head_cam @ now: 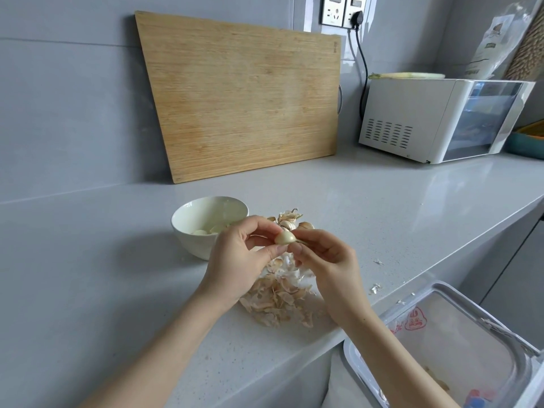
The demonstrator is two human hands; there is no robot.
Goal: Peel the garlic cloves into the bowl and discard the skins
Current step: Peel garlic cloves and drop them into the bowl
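A pale grey kitchen table point(88, 260) runs along a grey tiled wall. Nearest, at the lower right and below the table edge, stands an open waste bin point(471, 307) lined with a clear plastic bag; a few skins lie inside it. On the table in front of the person lies a heap of garlic skins point(279, 301), with a few stray flakes near the edge.

Above the heap both hands meet round one garlic clove point(285, 238), which looks mostly bare and glossy. The left hand point(238, 257) pinches it between thumb and curled fingers. The right hand point(326, 260), fingers curled, pinches the clove's other end between thumb and forefinger.

Just behind the hands sit some unpeeled cloves point(290, 220). To their left stands a white bowl point(191, 231) holding several peeled cloves point(203, 231).

Farther back a bamboo cutting board point(244, 98) leans on the wall. To the right sits a white countertop oven point(412, 119) with a leek point(409, 75) on top, its cord plugged into a wall socket point(344, 10).
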